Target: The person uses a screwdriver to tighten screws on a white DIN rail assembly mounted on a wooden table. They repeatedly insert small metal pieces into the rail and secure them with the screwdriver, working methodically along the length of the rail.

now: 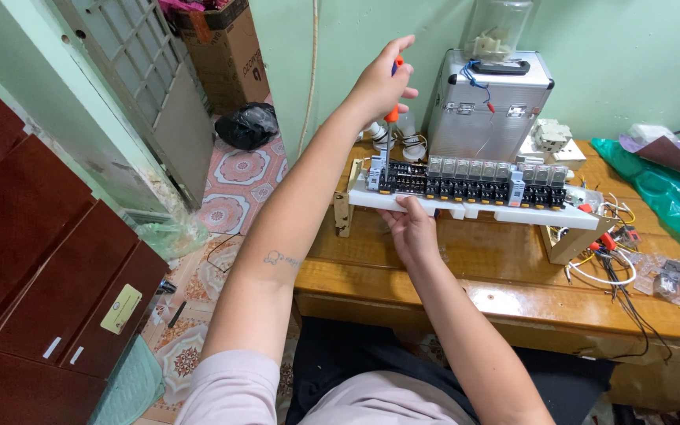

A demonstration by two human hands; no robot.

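Cluttered wooden table by a green wall: left hand clamped on an orange-handled screwdriver pressing down into the relay rail, right hand gripping its front edge, so a slipping tip could gouge terminals or tip the propped rail.

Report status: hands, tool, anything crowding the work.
Left hand grips upright screwdriver over relay rail. Right hand steadies rail's front edge. Metal case close behind.
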